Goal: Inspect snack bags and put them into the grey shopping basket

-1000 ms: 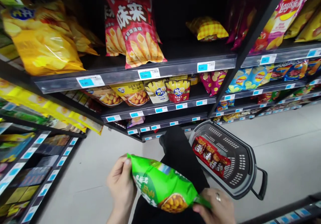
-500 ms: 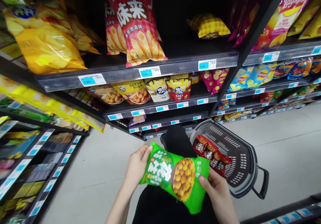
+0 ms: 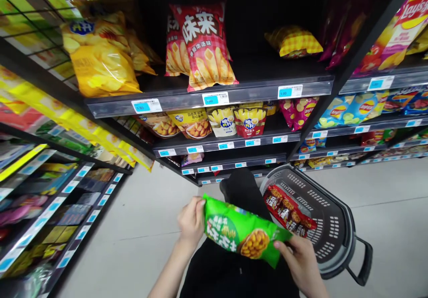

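A bright green snack bag (image 3: 239, 231) is stretched between my two hands above my dark-clothed lap. Its front carries white characters and a picture of round golden-brown pieces. My left hand (image 3: 191, 220) is closed on the bag's left end, thumb on top. At the right end, my right hand (image 3: 297, 255) pinches the bag's edge between thumb and fingers. Just beyond my right hand stands a grey shopping basket (image 3: 329, 226) on the floor. Inside it lies a red multi-piece snack pack (image 3: 289, 211).
A black shelf (image 3: 187, 94) ahead holds red-and-pink snack bags (image 3: 209, 44), a yellow chip bag (image 3: 103, 59) and a checked yellow bag (image 3: 294, 42). More pouches (image 3: 220, 120) line the lower shelf. Another shelf unit (image 3: 50, 209) runs along the left. The basket's black handle (image 3: 366, 260) juts out rightward.
The green bag has tilted, so its front appears narrower and more foreshortened. Both hands still hold its ends. The view has shifted, with the shelves and basket now farther right.
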Demonstrator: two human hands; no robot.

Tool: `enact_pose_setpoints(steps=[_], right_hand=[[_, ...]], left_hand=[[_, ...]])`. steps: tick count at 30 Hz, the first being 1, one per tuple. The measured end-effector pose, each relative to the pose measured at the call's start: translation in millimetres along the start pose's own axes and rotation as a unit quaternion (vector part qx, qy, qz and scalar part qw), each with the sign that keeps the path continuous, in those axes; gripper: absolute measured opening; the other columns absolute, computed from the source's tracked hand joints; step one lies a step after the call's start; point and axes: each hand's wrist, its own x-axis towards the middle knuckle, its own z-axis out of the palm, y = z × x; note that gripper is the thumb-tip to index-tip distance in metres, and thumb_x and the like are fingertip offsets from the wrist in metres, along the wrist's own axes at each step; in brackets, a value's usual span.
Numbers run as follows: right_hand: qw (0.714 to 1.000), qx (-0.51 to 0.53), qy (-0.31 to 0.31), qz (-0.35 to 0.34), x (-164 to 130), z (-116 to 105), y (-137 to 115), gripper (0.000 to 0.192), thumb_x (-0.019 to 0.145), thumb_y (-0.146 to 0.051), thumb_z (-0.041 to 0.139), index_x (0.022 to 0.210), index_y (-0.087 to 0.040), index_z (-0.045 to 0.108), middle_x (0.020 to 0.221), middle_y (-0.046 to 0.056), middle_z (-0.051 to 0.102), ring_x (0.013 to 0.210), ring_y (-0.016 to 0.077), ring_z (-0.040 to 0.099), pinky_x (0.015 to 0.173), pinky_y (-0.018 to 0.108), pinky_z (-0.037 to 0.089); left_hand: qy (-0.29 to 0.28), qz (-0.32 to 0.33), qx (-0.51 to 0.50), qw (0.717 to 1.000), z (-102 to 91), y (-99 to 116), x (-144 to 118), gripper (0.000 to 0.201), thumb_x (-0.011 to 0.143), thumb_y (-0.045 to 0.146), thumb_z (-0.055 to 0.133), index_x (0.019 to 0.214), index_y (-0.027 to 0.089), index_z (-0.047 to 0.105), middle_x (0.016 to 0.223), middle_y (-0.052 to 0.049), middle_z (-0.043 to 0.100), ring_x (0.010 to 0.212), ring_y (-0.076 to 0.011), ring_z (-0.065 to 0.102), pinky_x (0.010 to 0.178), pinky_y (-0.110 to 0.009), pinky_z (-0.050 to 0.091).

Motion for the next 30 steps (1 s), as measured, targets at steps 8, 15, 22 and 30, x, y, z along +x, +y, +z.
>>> enact_pose_setpoints(steps=[8, 15, 22, 30], right_hand=[[0.849, -0.315, 0.014, -0.425, 11.5, -18.9, -60.0, 0.018, 0.086, -0.013, 0.049, 0.087, -0.015, 0.067, 0.08, 0.004, 0.071, 0.046, 0.0103, 0.056, 0.045, 0.023, 0.045], [0.837, -0.316, -0.068, -0.442, 20.0, -29.2, -70.5, 0.025, 0.088, -0.009, 0.043, 0.092, -0.016, 0.067, 0.09, 0.005, 0.07, 0.067, 0.0138, 0.066, 0.063, 0.022, 0.053], [0.938, -0.123, -0.082, -0.312, 4.5, -32.9, -24.7, 0.043, 0.089, -0.047, 0.04, 0.107, -0.015, 0.061, 0.098, 0.011, 0.067, 0.087, 0.0203, 0.065, 0.073, 0.026, 0.054], [0.95, 0.222, 0.165, 0.147, -19.5, 18.0, 10.5, 0.054, 0.074, -0.031, 0.067, 0.122, -0.021, 0.044, 0.115, 0.013, 0.057, 0.097, 0.0214, 0.061, 0.076, 0.03, 0.053]], left_hand=[[0.009, -0.238, -0.37, 0.898, -7.5, 25.9, -14.1, 0.036, 0.075, 0.051, 0.058, 0.066, 0.016, 0.056, 0.071, -0.001, 0.052, 0.069, -0.0139, 0.051, 0.065, -0.025, 0.042], [-0.249, -0.55, -0.531, 0.595, -1.6, -7.8, -49.3, 0.037, 0.077, 0.046, 0.059, 0.094, 0.015, 0.062, 0.094, -0.01, 0.065, 0.081, -0.0236, 0.063, 0.071, -0.038, 0.051], [-0.221, -0.449, -0.412, 0.761, 4.6, -4.6, -45.2, 0.024, 0.065, 0.03, 0.073, 0.078, 0.011, 0.067, 0.068, -0.006, 0.068, 0.059, -0.0154, 0.061, 0.058, -0.023, 0.047], [-0.143, -0.234, -0.144, 0.951, 6.7, 7.6, -35.4, 0.032, 0.08, 0.043, 0.053, 0.086, 0.014, 0.064, 0.068, -0.002, 0.063, 0.064, -0.0164, 0.055, 0.059, -0.023, 0.041]])
